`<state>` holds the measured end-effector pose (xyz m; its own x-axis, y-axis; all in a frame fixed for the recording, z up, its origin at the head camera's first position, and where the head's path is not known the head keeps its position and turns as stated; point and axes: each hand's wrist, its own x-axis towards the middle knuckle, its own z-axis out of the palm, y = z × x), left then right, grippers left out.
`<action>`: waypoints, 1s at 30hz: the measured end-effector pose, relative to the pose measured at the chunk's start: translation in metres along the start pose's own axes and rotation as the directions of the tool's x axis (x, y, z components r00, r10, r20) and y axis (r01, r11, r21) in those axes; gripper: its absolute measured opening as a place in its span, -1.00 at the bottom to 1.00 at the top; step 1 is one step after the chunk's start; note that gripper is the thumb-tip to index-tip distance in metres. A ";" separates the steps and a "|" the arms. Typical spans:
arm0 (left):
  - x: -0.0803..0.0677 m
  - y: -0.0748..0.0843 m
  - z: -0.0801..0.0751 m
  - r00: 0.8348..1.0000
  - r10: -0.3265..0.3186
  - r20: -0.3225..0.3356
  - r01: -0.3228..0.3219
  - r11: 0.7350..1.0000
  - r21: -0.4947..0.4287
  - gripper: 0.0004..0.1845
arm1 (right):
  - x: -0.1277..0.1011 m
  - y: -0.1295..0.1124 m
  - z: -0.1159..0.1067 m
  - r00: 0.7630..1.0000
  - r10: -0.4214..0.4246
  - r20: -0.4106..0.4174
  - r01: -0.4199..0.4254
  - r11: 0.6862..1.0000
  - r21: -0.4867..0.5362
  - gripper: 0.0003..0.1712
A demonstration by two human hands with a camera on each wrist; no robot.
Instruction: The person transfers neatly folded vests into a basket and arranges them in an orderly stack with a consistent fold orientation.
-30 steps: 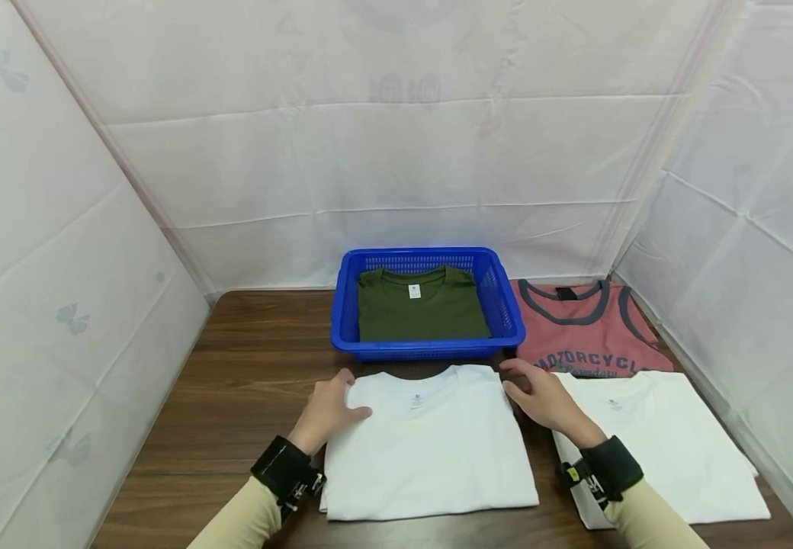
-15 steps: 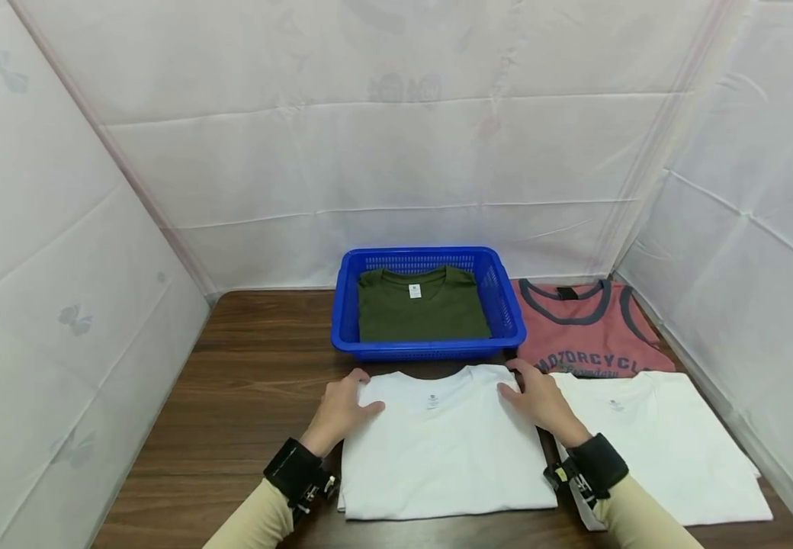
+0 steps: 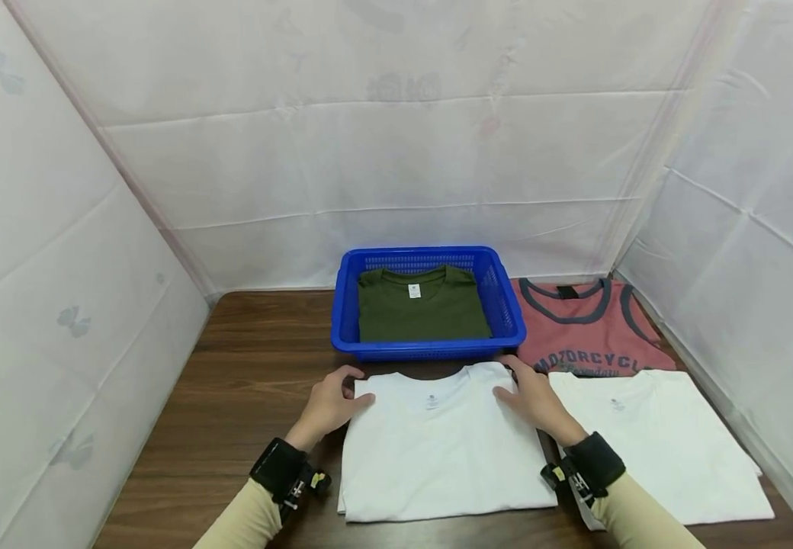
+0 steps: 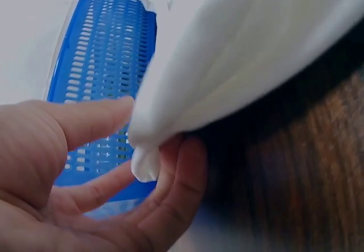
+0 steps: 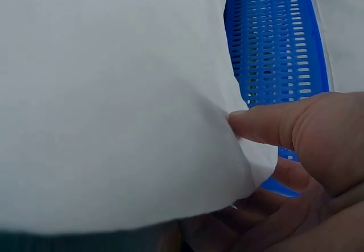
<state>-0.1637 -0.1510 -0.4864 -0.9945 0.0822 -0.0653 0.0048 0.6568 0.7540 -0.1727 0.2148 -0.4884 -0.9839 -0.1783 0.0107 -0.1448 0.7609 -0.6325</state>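
Folded white T-shirt (image 3: 441, 442): lying near the front edge of the wooden surface (image 3: 252, 381), just before the blue basket (image 3: 509, 313). Soft, light, limp knit, likely sagging unless supported at both top corners. The left hand (image 3: 331, 402) and right hand (image 3: 534, 398) are pinching those corners, each grip clamped on cloth.

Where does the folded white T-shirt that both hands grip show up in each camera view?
Head: folded white T-shirt lies bottom centre on the table, before the blue basket.
Left wrist: its corner fills the upper right.
Right wrist: it fills the left and centre.
Shared landmark: the blue basket.
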 end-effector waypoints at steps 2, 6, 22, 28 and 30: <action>0.000 -0.002 -0.003 0.999 0.013 0.042 -0.012 1.000 -0.025 -0.55 | -0.001 -0.002 -0.002 1.000 -0.007 0.014 0.007 1.000 0.012 -0.38; -0.001 -0.007 -0.007 0.985 0.097 0.145 -0.083 0.991 -0.104 -0.51 | -0.004 -0.003 -0.009 0.996 -0.073 0.045 0.071 0.996 0.052 -0.38; -0.005 -0.021 -0.017 0.923 0.175 0.342 -0.091 0.964 -0.248 -0.48 | -0.011 0.009 -0.022 0.952 -0.264 0.153 0.259 0.964 0.053 -0.57; -0.003 -0.024 -0.019 0.901 0.163 0.402 -0.043 0.956 -0.291 -0.49 | -0.010 0.011 -0.023 0.944 -0.266 0.196 0.255 0.964 0.077 -0.53; -0.002 -0.026 -0.019 0.903 0.155 0.402 -0.039 0.959 -0.282 -0.51 | -0.009 0.011 -0.023 0.944 -0.260 0.205 0.247 0.965 0.084 -0.53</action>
<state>-0.1637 -0.1824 -0.4934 -0.8548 0.4769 -0.2045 0.0142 0.4155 0.9095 -0.1681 0.2393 -0.4776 -0.8693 -0.4940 0.0154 -0.3745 0.6380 -0.6729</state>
